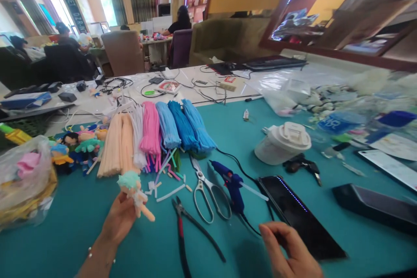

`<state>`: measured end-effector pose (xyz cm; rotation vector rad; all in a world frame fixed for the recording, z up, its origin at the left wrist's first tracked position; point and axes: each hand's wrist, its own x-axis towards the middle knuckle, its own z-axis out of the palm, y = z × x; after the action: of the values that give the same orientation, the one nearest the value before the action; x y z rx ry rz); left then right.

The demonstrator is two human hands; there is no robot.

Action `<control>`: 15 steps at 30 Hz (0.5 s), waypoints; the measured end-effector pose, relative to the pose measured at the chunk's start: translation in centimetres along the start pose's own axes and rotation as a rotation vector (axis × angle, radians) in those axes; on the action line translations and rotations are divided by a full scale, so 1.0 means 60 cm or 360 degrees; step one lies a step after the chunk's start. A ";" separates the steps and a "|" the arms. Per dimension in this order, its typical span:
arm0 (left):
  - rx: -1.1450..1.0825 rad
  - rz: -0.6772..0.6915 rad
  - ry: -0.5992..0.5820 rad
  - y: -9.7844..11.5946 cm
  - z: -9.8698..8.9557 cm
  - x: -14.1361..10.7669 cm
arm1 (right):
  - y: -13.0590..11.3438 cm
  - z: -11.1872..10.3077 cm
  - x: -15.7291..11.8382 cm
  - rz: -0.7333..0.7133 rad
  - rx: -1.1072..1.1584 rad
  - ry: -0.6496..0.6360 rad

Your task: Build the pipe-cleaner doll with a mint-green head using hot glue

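Note:
My left hand (120,217) grips a small pipe-cleaner doll (132,189) with mint-green hair, a peach body and a white wrap. At the lower right, my right hand (289,249) is closed with thumb and fingertips together; what they pinch, if anything, cannot be made out. Between the hands lie black-handled cutting pliers (187,221), silver scissors (208,189) and a blue glue gun (232,182) with a glue stick at its back. Short cut pipe-cleaner pieces (171,193) are scattered beyond the pliers.
Bundles of peach (117,143), pink (150,128) and blue pipe cleaners (184,126) lie across the table. Finished dolls (81,143) and a plastic bag (26,182) are left. A white lidded cup (282,143), keys (302,167) and a dark tablet-like slab (302,215) are right.

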<state>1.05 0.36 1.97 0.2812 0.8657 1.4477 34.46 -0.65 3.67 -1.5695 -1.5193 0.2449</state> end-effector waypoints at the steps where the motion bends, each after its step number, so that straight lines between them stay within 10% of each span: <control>1: -0.0002 0.0009 -0.0014 0.001 0.007 0.000 | 0.009 0.003 0.006 -0.0008 -0.0076 0.0045; 15: 0.0091 0.0058 -0.0150 -0.032 0.046 0.006 | -0.005 0.074 0.110 -0.0005 -0.0501 -0.0421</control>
<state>4.29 1.29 2.49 0.4070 0.8300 1.4332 32.68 7.07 4.26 -1.8367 -1.8347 0.2265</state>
